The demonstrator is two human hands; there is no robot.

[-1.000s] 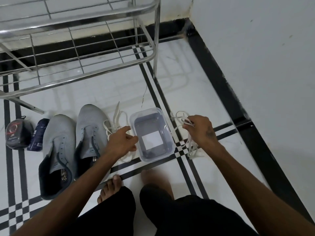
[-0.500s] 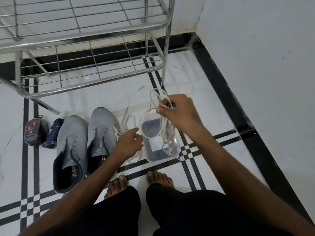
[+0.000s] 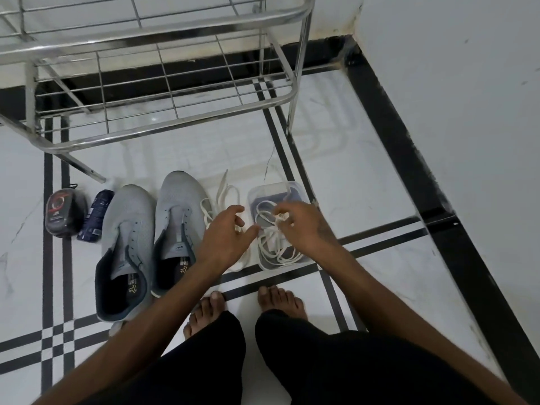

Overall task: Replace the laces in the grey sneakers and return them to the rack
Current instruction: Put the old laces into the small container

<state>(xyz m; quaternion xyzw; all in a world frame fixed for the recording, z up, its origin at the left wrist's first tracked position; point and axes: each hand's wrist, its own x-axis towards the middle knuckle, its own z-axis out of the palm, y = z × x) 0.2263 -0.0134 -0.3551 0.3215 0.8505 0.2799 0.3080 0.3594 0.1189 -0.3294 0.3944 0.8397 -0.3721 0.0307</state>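
Grey knit, eyelets bare: the two grey sneakers [image 3: 152,238] sit side by side on the tiled floor [image 3: 365,176], near the rack's front rail, toes pointing at it. Just right of them lies a loose white lace [image 3: 222,194]. Further right, the bundle of laces [image 3: 273,244] that was lifted high half a second ago is now down in the clear plastic tub [image 3: 295,190], the right hand [image 3: 304,226] pinching its tangle. The left hand [image 3: 225,238] hovers beside the tub, fingers relaxed, holding nothing. Old laces look set aside, so threading the new one seems next. The steel rack [image 3: 175,124] waits beyond, far side. Far left stand a shoe-polish sponge [image 3: 62,211] and a dark can [image 3: 96,214].
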